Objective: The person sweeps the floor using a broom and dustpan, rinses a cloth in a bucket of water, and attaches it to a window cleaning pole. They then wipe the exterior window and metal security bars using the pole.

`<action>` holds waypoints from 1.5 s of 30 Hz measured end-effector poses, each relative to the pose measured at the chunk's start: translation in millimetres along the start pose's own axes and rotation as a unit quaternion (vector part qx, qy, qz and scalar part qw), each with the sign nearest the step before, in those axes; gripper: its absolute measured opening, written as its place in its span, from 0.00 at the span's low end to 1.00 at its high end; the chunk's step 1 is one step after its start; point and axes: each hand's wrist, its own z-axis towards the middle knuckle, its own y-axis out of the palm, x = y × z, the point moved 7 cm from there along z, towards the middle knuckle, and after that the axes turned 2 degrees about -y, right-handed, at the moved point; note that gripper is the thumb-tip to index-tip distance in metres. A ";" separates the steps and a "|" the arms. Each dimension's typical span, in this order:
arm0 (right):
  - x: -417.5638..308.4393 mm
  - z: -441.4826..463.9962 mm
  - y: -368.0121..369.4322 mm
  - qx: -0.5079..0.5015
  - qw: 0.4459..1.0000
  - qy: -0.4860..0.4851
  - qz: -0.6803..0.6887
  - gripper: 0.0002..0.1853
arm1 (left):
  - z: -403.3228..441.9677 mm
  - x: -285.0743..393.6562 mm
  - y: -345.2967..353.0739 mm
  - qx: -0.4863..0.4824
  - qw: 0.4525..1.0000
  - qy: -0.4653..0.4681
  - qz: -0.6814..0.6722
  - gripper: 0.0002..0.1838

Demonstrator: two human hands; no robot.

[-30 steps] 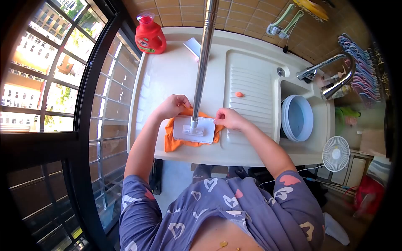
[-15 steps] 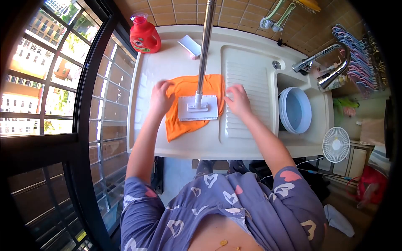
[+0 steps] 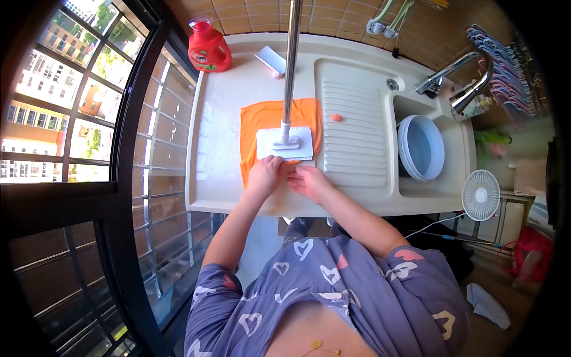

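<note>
A white rectangular mop head [image 3: 297, 144] lies on a spread orange cloth [image 3: 253, 122] on the counter. Its metal pole [image 3: 290, 65] rises away from me. At the mop head's near edge, my left hand [image 3: 266, 177] has its fingers closed at the cloth's near side; the exact grip is partly hidden. Just to its right, my right hand [image 3: 310, 182] points leftward with fingers extended and apart, below the mop head's near right corner. A small orange oval piece [image 3: 337, 117], kind unclear, lies on the ridged drainboard [image 3: 354, 143].
A red detergent jug [image 3: 208, 50] and a white-and-pink brush [image 3: 270, 62] stand toward the back. On the right are a sink with stacked basins [image 3: 421, 149], a chrome faucet [image 3: 452, 77] and a small fan [image 3: 480, 195]. A barred window [image 3: 65, 107] is at left.
Both hands have moved from either side of the cloth inward to the mop head's near edge. The cloth's left side lies straighter. The orange oval piece now shows on the drainboard.
</note>
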 end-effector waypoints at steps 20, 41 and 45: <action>25.8 8.3 12.9 0.088 0.968 0.022 0.234 0.05 | 2.7 -6.1 14.6 0.017 0.997 0.040 -0.066 0.11; -24.3 -39.3 -37.1 0.243 0.909 -0.332 0.059 0.09 | -2.6 -3.0 16.4 -0.016 0.974 0.019 -0.226 0.07; -15.3 -74.6 -38.9 0.259 0.793 -0.468 -0.293 0.11 | -16.3 -1.9 12.1 0.014 0.979 0.098 -0.178 0.11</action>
